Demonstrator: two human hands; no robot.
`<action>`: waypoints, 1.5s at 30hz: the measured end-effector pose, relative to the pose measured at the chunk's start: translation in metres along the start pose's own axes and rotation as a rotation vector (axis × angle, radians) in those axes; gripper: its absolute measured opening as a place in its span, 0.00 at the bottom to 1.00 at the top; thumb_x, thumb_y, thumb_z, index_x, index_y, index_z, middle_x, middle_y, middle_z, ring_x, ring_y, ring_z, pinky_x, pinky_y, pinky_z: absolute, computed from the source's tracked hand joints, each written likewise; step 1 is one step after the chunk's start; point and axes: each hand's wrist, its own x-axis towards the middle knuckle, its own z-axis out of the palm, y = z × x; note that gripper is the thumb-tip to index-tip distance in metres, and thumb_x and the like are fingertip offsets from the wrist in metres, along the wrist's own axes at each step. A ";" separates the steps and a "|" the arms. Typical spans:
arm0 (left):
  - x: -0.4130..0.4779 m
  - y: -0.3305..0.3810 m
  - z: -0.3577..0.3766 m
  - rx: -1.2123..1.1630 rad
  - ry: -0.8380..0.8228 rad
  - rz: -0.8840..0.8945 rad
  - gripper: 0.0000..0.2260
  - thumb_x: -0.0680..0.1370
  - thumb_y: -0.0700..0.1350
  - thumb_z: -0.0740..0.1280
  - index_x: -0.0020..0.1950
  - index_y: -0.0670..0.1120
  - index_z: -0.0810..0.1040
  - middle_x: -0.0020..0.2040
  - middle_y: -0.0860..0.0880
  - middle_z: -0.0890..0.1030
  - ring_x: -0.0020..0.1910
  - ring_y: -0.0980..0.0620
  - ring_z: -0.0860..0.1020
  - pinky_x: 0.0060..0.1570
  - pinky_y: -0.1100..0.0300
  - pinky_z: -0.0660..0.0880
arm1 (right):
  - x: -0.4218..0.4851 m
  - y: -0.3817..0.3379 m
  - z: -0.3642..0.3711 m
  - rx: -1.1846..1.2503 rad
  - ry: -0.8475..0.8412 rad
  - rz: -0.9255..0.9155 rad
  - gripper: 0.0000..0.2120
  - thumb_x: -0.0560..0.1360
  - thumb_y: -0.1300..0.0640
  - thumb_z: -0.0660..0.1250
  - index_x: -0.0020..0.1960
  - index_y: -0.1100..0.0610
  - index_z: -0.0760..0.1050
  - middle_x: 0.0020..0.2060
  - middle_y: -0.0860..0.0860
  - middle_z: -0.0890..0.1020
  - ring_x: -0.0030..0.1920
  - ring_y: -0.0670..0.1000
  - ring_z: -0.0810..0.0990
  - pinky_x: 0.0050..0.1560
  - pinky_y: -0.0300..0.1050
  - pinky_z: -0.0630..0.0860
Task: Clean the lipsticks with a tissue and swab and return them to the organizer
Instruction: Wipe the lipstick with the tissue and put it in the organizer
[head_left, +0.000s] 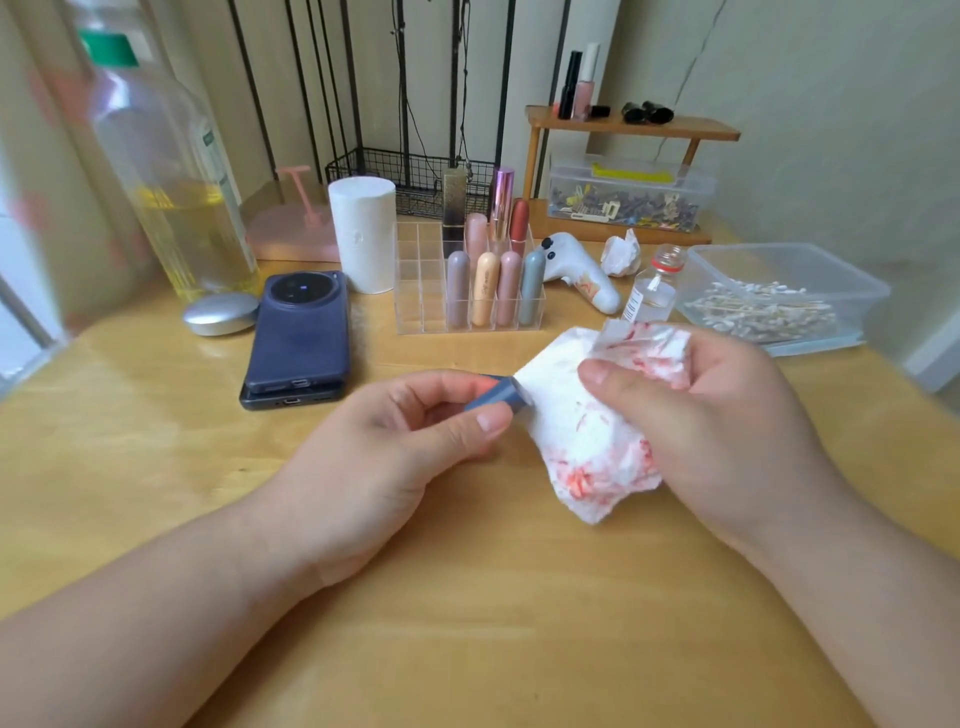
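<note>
Pale wood table (467, 597) fills the near view. Over it, the left hand (384, 447) pinches a blue lipstick (493, 397) between thumb and fingers. Its far end is buried in a tissue (587, 436) that the right hand (717, 415) grips, fingers curled round the wad. The lipstick looks light, stiff and smooth, probably slippery, so the barrel is the place to hold; its hidden tip is likely soft and easily dented. The tissue is thin and crumpled, white with red smears, and would likely tear if tugged. Beyond, a clear organizer (421, 291) holds pastel lipsticks (488, 286) upright in its right-hand cells. Further right, a tub (852, 291) holds swabs (758, 306).
</note>
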 end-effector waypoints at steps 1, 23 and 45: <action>0.000 0.000 -0.001 0.025 0.010 0.005 0.13 0.70 0.52 0.76 0.52 0.48 0.86 0.55 0.45 0.85 0.52 0.50 0.80 0.68 0.42 0.71 | -0.002 -0.001 0.002 -0.115 0.037 -0.144 0.03 0.72 0.59 0.75 0.41 0.54 0.83 0.36 0.45 0.85 0.38 0.45 0.84 0.43 0.37 0.79; 0.001 -0.001 -0.011 -0.240 -0.361 -0.089 0.13 0.77 0.43 0.70 0.50 0.32 0.79 0.35 0.43 0.73 0.30 0.52 0.68 0.37 0.57 0.75 | -0.009 -0.001 0.005 -0.153 -0.613 -0.083 0.06 0.79 0.62 0.68 0.47 0.60 0.83 0.33 0.53 0.83 0.34 0.49 0.78 0.39 0.41 0.75; -0.011 0.017 0.003 -0.133 -0.240 -0.212 0.19 0.77 0.56 0.64 0.40 0.40 0.76 0.31 0.47 0.63 0.27 0.49 0.59 0.22 0.61 0.65 | -0.011 0.004 0.009 -0.175 -0.521 -0.176 0.10 0.79 0.64 0.67 0.40 0.59 0.81 0.28 0.49 0.73 0.30 0.47 0.68 0.31 0.41 0.68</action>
